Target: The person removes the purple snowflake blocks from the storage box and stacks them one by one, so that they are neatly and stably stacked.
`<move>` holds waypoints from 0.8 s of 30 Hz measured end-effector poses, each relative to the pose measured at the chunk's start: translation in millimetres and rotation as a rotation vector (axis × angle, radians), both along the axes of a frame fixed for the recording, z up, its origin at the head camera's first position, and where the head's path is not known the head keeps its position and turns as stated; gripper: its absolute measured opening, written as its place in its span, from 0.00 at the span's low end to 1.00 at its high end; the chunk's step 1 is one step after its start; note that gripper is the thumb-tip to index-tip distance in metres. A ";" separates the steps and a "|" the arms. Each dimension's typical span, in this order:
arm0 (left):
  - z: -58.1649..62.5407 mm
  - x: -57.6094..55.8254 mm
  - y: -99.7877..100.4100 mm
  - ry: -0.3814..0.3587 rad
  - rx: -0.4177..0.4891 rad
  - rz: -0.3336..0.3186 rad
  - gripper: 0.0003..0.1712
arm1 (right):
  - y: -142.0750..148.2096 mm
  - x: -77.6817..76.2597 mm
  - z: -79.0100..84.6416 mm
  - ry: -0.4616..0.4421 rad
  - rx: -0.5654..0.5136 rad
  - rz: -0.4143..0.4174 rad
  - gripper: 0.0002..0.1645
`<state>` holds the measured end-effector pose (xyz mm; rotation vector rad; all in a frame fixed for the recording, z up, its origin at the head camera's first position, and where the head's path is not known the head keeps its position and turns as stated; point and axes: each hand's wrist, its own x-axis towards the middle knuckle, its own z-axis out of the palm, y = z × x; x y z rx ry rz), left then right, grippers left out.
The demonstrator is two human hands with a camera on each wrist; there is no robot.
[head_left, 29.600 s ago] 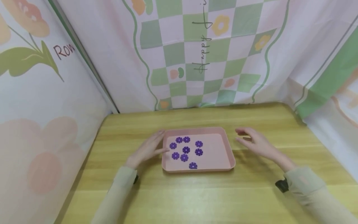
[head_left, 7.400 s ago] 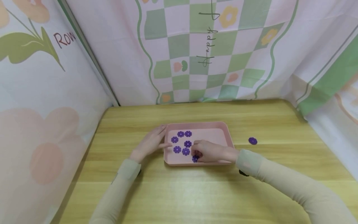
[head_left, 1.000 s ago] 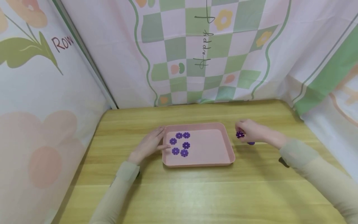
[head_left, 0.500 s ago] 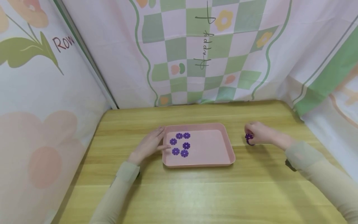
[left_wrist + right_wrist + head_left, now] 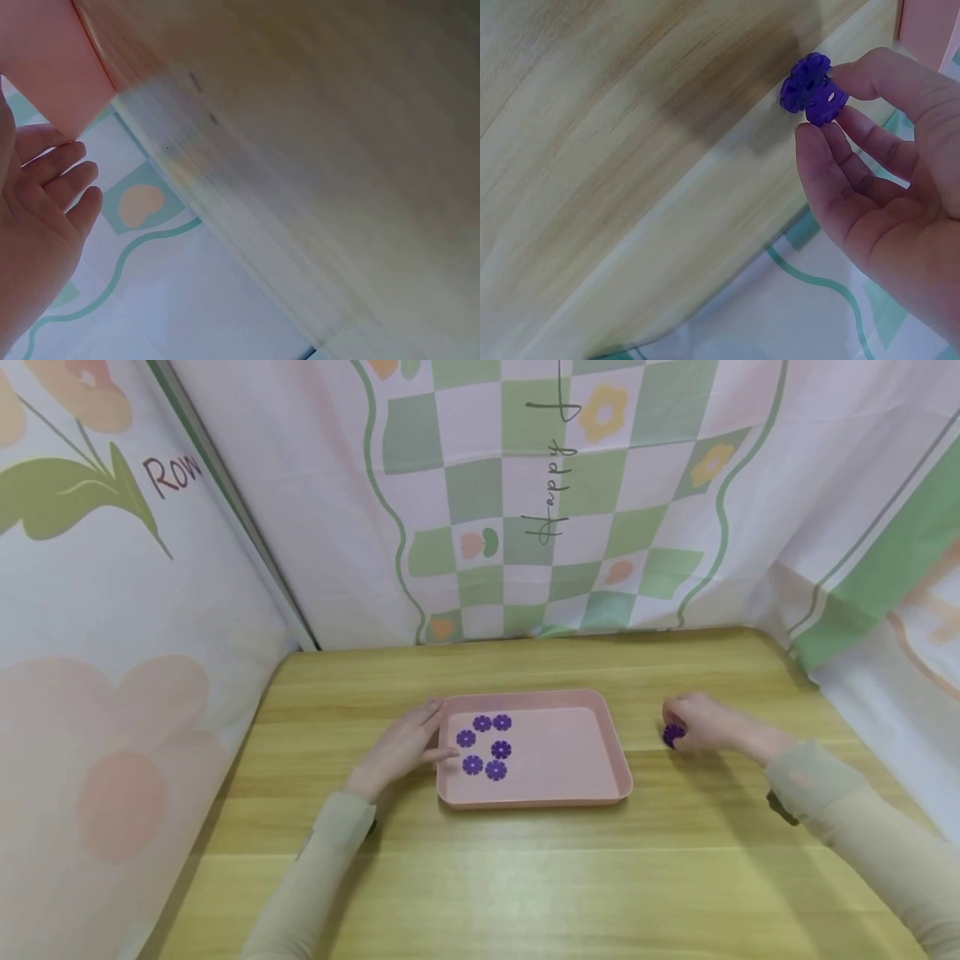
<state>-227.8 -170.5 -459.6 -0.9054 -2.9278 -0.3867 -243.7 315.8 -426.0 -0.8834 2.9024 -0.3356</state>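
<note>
My right hand [image 5: 702,722] is over the table to the right of the pink tray. In the right wrist view, thumb and fingers pinch a purple flower-shaped notched disc [image 5: 826,103]. A second such disc [image 5: 805,82] stands against it at an angle, on the table side. In the head view the two overlap as one purple patch, partly behind the fingers. My left hand [image 5: 401,749] rests at the left end of the pink tray [image 5: 570,793], fingers along its outer side and thumb reaching over the rim. Several purple discs [image 5: 501,749] lie flat in the tray's left half.
The wooden table [image 5: 525,877] carries the tray near its middle. A checked curtain [image 5: 570,510] hangs behind the far edge. Printed cloth [image 5: 112,710] rises along the left side, and another curtain [image 5: 885,585] hangs at the right.
Discs have left the tray since the oldest frame. My right hand went from the tray to the table's right, bringing the disc it pinches against the other one. The left hand stays put.
</note>
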 end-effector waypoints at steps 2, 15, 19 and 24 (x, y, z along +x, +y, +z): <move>-0.1 -0.4 0.2 -0.002 -0.003 0.004 0.51 | 0.4 -0.4 -1.4 -0.010 0.000 -0.005 0.15; 1.5 0.3 0.9 -0.016 -0.008 0.013 0.52 | 4.8 -1.9 -5.8 -0.003 -0.016 0.031 0.13; 1.2 -0.4 1.0 -0.001 -0.007 0.004 0.52 | 5.9 -1.3 -8.4 0.040 -0.046 0.063 0.13; 0.9 -0.6 0.4 0.005 -0.007 -0.001 0.52 | 2.6 -1.1 -4.6 -0.011 -0.001 0.023 0.13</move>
